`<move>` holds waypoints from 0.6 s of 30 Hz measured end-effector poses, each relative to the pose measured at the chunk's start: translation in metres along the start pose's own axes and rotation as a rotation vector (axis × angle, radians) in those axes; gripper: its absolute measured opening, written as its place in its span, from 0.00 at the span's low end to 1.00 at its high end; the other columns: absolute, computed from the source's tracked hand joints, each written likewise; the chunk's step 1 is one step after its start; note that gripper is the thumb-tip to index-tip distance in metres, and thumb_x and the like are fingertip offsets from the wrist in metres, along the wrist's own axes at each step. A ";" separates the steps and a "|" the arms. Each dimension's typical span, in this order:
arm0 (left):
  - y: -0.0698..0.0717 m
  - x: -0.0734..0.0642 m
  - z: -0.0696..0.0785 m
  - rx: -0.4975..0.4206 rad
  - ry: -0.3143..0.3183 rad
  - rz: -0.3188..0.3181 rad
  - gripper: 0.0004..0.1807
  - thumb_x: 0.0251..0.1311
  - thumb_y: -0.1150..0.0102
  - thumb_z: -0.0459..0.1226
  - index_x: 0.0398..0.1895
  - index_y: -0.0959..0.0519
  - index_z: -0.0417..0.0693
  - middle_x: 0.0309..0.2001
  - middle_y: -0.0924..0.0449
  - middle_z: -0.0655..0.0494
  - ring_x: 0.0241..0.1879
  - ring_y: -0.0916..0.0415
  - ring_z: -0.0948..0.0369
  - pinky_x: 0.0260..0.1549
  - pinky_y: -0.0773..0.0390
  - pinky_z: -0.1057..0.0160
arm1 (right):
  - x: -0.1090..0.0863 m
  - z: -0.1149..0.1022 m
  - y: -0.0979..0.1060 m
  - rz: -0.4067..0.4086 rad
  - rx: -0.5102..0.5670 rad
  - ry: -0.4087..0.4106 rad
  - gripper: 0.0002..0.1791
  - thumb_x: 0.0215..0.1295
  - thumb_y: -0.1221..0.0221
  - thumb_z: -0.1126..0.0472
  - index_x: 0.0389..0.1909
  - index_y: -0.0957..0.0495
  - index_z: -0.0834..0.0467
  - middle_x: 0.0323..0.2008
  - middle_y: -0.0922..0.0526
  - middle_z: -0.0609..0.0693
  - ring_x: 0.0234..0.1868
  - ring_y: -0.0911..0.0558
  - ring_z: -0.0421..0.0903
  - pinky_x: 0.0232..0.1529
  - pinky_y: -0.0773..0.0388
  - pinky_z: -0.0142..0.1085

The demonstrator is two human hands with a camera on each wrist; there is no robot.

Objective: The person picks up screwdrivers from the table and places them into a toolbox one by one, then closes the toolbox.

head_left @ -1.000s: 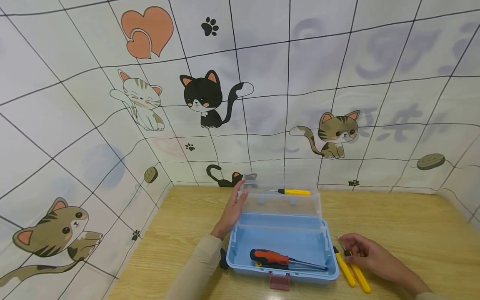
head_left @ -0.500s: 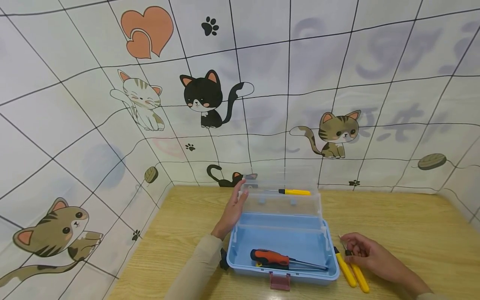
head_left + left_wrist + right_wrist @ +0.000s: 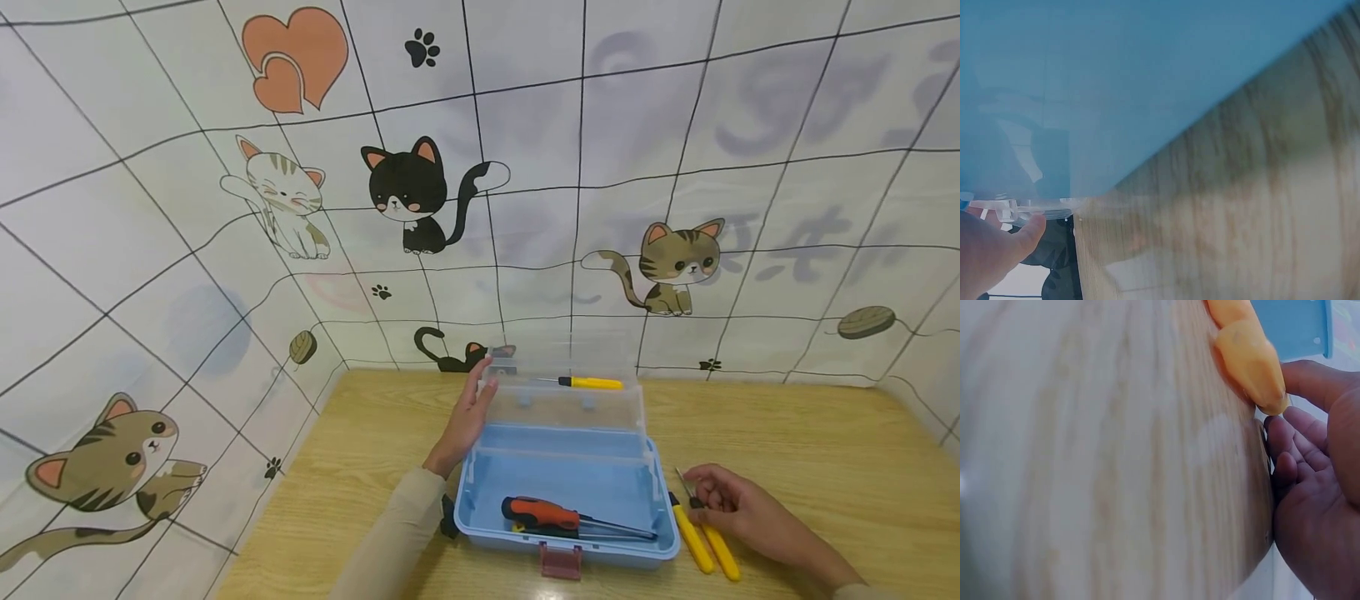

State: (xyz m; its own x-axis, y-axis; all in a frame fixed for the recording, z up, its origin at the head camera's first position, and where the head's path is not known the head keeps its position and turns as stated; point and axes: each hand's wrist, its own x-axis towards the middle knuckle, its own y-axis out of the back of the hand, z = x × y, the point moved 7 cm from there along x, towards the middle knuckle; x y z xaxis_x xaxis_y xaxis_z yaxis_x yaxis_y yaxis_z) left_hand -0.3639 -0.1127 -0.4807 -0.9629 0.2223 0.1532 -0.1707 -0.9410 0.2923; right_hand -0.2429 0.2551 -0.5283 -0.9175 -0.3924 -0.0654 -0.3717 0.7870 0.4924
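Note:
A light blue toolbox stands on the table with its clear lid raised at the back. My left hand holds the lid's left edge, the thumb lying along the clear plastic. To the right of the box, my right hand pinches a yellow-handled screwdriver near its black collar, the thin shaft pointing away. Beside it lies a second yellow-handled screwdriver, close to the box wall. Inside the box rests a red-and-black screwdriver, partly covering another dark tool.
Another yellow-handled screwdriver lies at the lid's far part. A purple latch hangs from the box front. A small black object sits by the box's left side. Behind the wood-grain table rises a cat-patterned wall.

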 end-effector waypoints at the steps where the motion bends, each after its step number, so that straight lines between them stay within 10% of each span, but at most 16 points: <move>1: 0.000 0.000 0.000 0.001 0.004 0.000 0.27 0.68 0.63 0.58 0.69 0.49 0.76 0.72 0.55 0.69 0.72 0.59 0.54 0.63 0.50 0.39 | 0.000 -0.001 0.000 0.003 -0.008 0.004 0.25 0.60 0.39 0.57 0.54 0.33 0.65 0.34 0.29 0.54 0.30 0.29 0.40 0.27 0.31 0.32; 18: 0.001 0.001 -0.001 0.018 0.008 -0.013 0.28 0.68 0.64 0.58 0.70 0.50 0.73 0.73 0.58 0.67 0.72 0.61 0.55 0.64 0.55 0.37 | 0.003 0.001 0.005 0.061 -0.111 0.017 0.20 0.60 0.39 0.60 0.52 0.31 0.61 0.31 0.27 0.50 0.28 0.28 0.39 0.26 0.29 0.31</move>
State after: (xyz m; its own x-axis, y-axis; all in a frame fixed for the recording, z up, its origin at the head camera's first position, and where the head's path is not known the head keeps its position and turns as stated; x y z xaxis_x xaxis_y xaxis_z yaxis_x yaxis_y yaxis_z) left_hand -0.3647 -0.1135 -0.4813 -0.9622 0.2325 0.1418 -0.1797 -0.9333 0.3108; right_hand -0.2478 0.2584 -0.5269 -0.9349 -0.3544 -0.0182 -0.2966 0.7522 0.5884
